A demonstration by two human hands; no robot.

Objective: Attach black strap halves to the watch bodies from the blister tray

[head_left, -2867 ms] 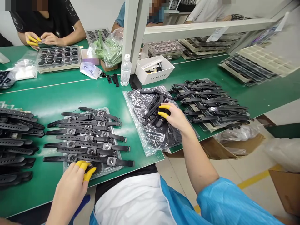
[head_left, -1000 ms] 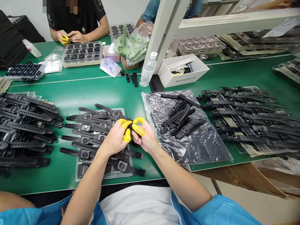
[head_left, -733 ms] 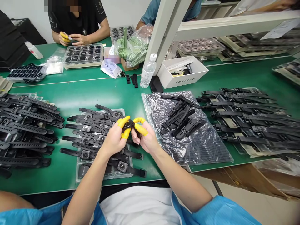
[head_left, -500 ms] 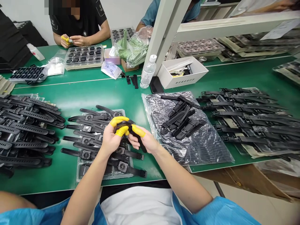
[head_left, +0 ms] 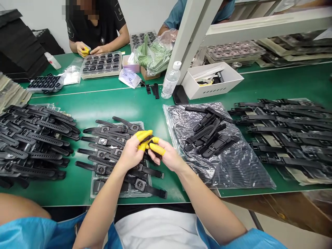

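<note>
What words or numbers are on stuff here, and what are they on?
No word or number is clear enough to quote.
White box: a row of dark characters, too blurred.
Bottle label: print too small.
Packet: blue marks, blurred.
Black shirt: pale marks, too small.

- On the counter (head_left: 98, 105): watches (head_left: 140, 185) on a tray (head_left: 131, 190).
- Left of the tray: a strap pile (head_left: 52, 128).
- Right of the tray: loose straps (head_left: 199, 134) on a bag (head_left: 233, 173).
- Behind the bag: bottle (head_left: 171, 83), phone (head_left: 181, 95), box (head_left: 228, 84), left to right.

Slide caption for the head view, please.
Left hand and right hand hold a dark piece close to a tray of strapped watches.
</note>
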